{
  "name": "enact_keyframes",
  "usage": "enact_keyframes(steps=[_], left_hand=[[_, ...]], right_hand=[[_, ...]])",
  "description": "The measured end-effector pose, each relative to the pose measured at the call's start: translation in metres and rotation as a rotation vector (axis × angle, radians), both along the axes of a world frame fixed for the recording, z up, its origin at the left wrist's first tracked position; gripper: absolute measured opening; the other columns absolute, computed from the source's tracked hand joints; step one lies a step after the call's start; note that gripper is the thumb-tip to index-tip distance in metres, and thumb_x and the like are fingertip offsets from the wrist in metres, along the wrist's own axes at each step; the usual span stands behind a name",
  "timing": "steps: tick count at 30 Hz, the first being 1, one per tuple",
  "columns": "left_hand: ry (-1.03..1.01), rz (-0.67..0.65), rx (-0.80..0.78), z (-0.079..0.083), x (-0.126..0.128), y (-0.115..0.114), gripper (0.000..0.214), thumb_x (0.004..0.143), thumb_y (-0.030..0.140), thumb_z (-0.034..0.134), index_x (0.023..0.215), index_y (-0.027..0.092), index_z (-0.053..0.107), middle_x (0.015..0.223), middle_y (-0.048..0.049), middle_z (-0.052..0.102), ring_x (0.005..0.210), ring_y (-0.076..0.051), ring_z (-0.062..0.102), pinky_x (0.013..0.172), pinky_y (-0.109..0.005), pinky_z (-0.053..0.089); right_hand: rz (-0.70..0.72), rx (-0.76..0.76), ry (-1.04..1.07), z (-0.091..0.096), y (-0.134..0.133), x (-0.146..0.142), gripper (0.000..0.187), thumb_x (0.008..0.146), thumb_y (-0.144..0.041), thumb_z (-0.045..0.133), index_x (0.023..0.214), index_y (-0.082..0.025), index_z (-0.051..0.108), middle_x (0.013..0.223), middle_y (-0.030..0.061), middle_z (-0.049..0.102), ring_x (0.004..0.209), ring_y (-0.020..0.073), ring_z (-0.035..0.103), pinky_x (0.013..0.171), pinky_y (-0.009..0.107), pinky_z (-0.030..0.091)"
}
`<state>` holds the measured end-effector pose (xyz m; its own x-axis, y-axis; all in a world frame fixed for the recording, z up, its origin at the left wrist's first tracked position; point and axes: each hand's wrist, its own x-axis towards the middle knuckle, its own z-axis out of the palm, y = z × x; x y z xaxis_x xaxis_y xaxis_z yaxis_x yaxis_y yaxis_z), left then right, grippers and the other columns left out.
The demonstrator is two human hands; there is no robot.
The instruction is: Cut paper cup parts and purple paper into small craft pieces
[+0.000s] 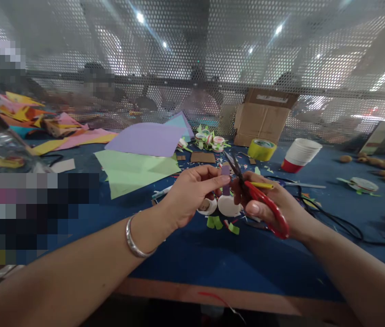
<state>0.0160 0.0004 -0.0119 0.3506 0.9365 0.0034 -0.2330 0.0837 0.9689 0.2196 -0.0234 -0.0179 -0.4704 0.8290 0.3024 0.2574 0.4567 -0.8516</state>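
Note:
My left hand (192, 193) pinches a small purple paper strip (225, 179) upright between thumb and fingers above the blue table (212, 259). My right hand (274, 206) grips red-handled scissors (263, 202), whose dark blades point up and left beside the strip. A yellow stick (262, 185) lies across the right fingers. Below the hands sit white round paper pieces (228, 206) and green scraps (216, 222). A silver bangle (134, 238) circles my left wrist.
Purple (146, 138) and green (131, 170) paper sheets lie at the left. A yellow tape roll (261, 149), stacked white cups (299, 154), a cardboard box (263, 116) and paper flowers (209, 138) stand behind. A black cable (332, 218) runs at the right. A mesh screen backs the table.

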Motion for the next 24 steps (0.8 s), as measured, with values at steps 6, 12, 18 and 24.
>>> enact_keyframes(steps=[6, 12, 18, 24], left_hand=[[0.008, -0.012, 0.026, 0.0004, 0.0006, -0.0012, 0.020, 0.079, 0.027, 0.078, 0.074, 0.016, 0.062, 0.065, 0.0038, 0.058, 0.053, -0.004, 0.046, 0.049, -0.019, 0.033], [0.018, -0.045, 0.013, 0.0006, -0.0004, -0.0017, 0.023, 0.077, 0.031, 0.080, 0.076, 0.016, 0.062, 0.064, 0.0049, 0.057, 0.052, -0.004, 0.045, 0.046, -0.018, 0.030], [0.042, -0.065, 0.004, -0.0029, -0.0007, -0.0012, 0.023, 0.078, 0.031, 0.079, 0.078, 0.016, 0.063, 0.064, 0.0040, 0.058, 0.054, -0.005, 0.047, 0.046, -0.018, 0.028], [0.058, -0.032, -0.035, 0.0028, -0.0015, -0.0017, 0.022, 0.076, 0.031, 0.080, 0.078, 0.017, 0.062, 0.066, 0.0055, 0.056, 0.049, -0.004, 0.043, 0.046, -0.019, 0.028]], right_hand=[[-0.113, 0.109, -0.197, -0.0008, -0.0007, 0.0010, 0.042, 0.082, -0.051, 0.076, 0.095, -0.019, 0.054, 0.080, -0.0016, 0.050, 0.071, 0.0107, 0.044, 0.061, 0.021, 0.040], [-0.122, 0.098, -0.197, 0.0006, -0.0023, 0.0003, 0.040, 0.084, -0.053, 0.074, 0.091, -0.019, 0.053, 0.079, -0.0012, 0.050, 0.071, 0.0112, 0.043, 0.061, 0.022, 0.039], [-0.159, 0.072, -0.193, -0.0051, 0.0022, 0.0005, 0.033, 0.091, -0.049, 0.067, 0.086, -0.019, 0.054, 0.078, -0.0005, 0.054, 0.069, 0.0116, 0.047, 0.061, 0.023, 0.040], [-0.198, 0.100, -0.163, -0.0057, 0.0017, 0.0011, 0.033, 0.089, -0.047, 0.070, 0.082, -0.019, 0.055, 0.074, -0.0014, 0.054, 0.068, 0.0109, 0.049, 0.061, 0.022, 0.040]])
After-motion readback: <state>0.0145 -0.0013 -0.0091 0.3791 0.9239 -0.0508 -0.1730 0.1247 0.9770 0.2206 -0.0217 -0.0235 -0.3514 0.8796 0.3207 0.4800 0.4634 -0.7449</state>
